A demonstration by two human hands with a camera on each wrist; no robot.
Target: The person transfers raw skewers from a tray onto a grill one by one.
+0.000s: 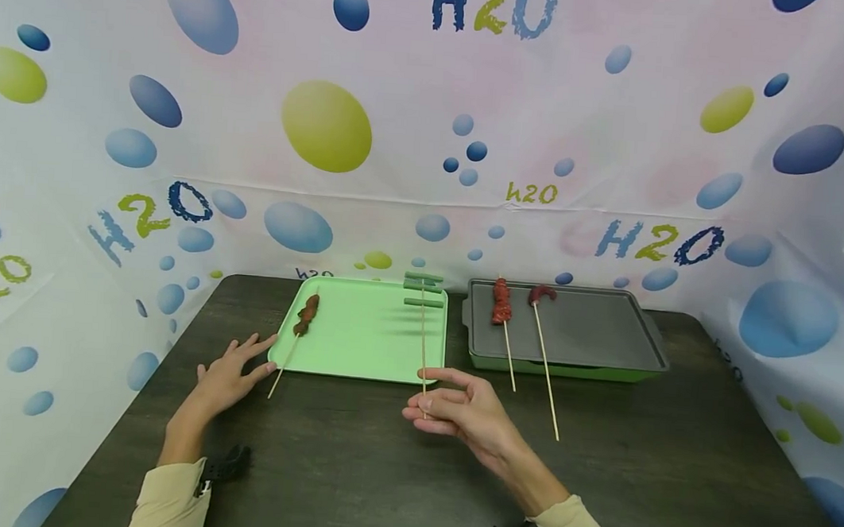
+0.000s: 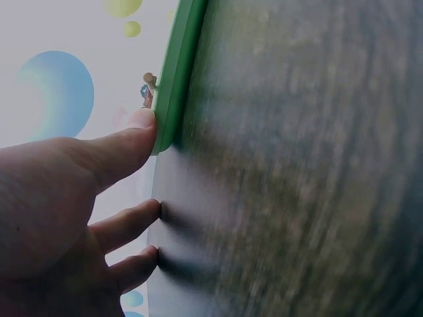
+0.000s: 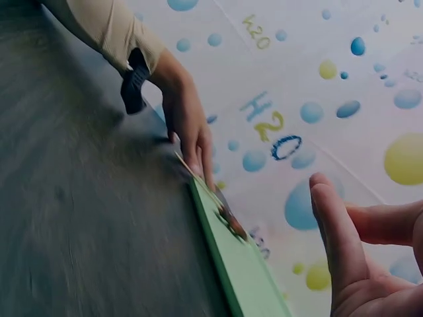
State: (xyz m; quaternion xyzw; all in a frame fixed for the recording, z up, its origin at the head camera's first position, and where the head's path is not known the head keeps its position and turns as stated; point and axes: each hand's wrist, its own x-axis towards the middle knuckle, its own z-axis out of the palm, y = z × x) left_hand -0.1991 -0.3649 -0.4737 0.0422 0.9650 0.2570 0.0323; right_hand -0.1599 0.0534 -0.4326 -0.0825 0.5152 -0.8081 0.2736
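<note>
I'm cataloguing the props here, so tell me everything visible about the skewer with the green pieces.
The green-piece skewer is a thin, pale stick, wooden by its look, threaded near its far end with three short green bars set crosswise. It is held above the green tray, which lies beside the grill plate, with its loaded end pointing away. The right hand pinches its near end between thumb and fingers. Whether the bars touch the tray cannot be told.
</note>
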